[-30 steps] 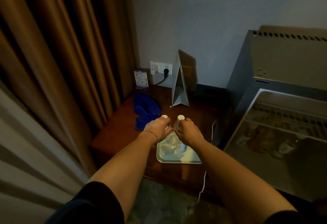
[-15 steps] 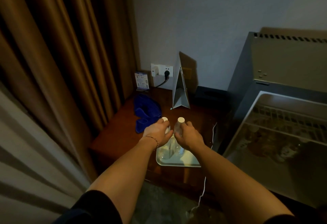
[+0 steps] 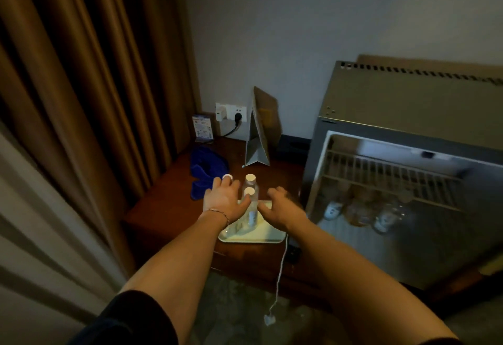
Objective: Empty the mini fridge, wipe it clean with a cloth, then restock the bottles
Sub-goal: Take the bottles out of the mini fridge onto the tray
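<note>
- Hovering spread over the tray [image 3: 253, 239], left grip [image 3: 224, 200] holding nothing;
- Hanging open just right of the bottles [image 3: 251, 203], right grip [image 3: 281, 210];
- Lying at the bench's [image 3: 163, 208] back left, blue cloth [image 3: 205, 166].

In front of you a dark wooden side table [image 3: 163, 208] carries a pale tray [image 3: 268, 237] at its near edge, with clear white-capped bottles [image 3: 251, 203] standing on it. A crumpled blue cloth [image 3: 205, 167] lies farther back on the left, a small card stand [image 3: 202, 129] at the wall, and a folded tent sign [image 3: 257, 137] stands upright behind the tray.
</note>
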`<action>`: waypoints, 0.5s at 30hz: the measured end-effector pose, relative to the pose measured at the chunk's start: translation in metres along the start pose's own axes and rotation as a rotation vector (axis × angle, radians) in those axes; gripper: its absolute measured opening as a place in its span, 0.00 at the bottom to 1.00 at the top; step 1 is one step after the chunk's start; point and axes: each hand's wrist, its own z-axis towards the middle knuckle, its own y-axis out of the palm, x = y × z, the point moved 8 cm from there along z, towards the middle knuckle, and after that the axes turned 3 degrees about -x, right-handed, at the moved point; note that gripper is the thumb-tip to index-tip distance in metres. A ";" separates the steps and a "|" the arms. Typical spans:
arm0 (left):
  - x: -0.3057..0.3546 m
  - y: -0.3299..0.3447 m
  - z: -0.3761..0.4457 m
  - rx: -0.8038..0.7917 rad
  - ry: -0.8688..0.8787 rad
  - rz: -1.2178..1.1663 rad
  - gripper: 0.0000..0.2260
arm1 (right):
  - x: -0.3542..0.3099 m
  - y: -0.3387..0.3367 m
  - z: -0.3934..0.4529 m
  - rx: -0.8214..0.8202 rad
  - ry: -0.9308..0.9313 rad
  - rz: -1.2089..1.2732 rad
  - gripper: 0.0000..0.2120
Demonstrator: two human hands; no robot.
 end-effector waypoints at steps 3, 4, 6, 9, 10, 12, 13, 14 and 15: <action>0.047 0.004 -0.021 -0.054 0.068 0.023 0.25 | 0.031 -0.018 -0.040 0.041 -0.012 -0.037 0.15; 0.065 0.005 -0.028 -0.068 0.086 0.027 0.25 | 0.045 -0.026 -0.053 0.067 -0.001 -0.044 0.14; 0.105 0.008 -0.042 -0.103 0.124 0.022 0.25 | 0.076 -0.043 -0.082 0.120 0.044 -0.067 0.15; 0.165 0.017 -0.062 -0.173 0.187 0.006 0.25 | 0.126 -0.067 -0.123 0.172 0.132 -0.150 0.17; 0.184 0.018 -0.068 -0.183 0.207 0.005 0.25 | 0.140 -0.074 -0.134 0.187 0.157 -0.172 0.18; 0.216 0.019 -0.078 -0.182 0.237 -0.002 0.25 | 0.164 -0.088 -0.154 0.218 0.199 -0.185 0.19; 0.230 0.020 -0.083 -0.181 0.246 -0.004 0.25 | 0.174 -0.093 -0.162 0.228 0.220 -0.185 0.19; 0.242 0.019 -0.087 -0.182 0.255 0.001 0.26 | 0.181 -0.098 -0.169 0.236 0.235 -0.188 0.20; 0.252 0.019 -0.089 -0.187 0.261 0.007 0.26 | 0.188 -0.101 -0.174 0.239 0.251 -0.187 0.20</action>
